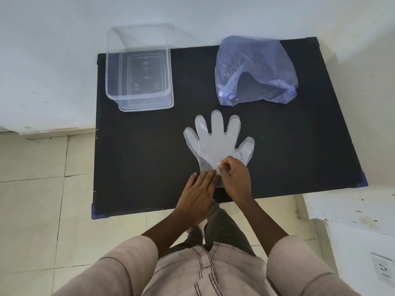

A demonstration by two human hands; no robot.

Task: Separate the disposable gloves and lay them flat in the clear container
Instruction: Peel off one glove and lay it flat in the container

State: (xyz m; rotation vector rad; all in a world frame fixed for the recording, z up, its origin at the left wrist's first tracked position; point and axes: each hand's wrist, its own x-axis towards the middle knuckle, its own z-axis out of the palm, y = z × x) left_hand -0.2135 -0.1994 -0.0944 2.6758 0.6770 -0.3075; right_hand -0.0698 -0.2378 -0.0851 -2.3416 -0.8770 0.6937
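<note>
A stack of thin, translucent disposable gloves [218, 142] lies flat on the black table [149, 157], fingers pointing away from me. My left hand [198, 193] presses flat on the cuff end with fingers spread. My right hand [235, 178] pinches the top layer of the cuff between thumb and fingertips, just right of the left hand. The clear container [139, 75] stands at the table's far left with nothing visible inside. How many gloves are stacked I cannot tell.
A crumpled bluish plastic bag [254, 71] sits at the far right of the table. White walls run behind and to the left. A tiled floor lies below, and a white ledge with a socket [382, 268] is at the right.
</note>
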